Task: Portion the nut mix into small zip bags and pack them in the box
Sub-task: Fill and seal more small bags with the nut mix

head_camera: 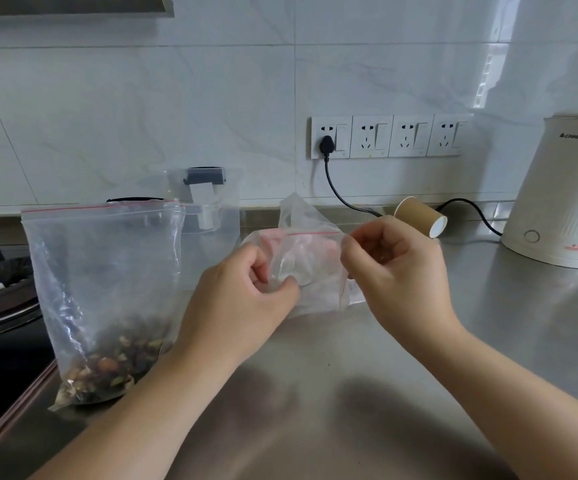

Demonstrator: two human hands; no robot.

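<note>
The big bag of nut mix [107, 299] stands at your left on the steel counter [349, 393], bottom-heavy and floppy above, so I'd lift it low. Your left hand [242, 303] and right hand [395, 268] each pinch a small zip bag [306, 261] mid-counter: light, limp, slippery film, best held near its red-lined mouth

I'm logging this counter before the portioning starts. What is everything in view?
large zip bag: one, clear with red strip, upright at left, nut mix at bottom
small zip bag: one, clear, red strip, held mid-counter
clear box: one, behind the bags
paper cup: one, brown, on its side
kettle: one, cream, far right
sockets: four, white, on wall
plug: one, black, leftmost socket
stove: one, black, far left
left hand: pinches small bag
right hand: pinches small bag
</note>
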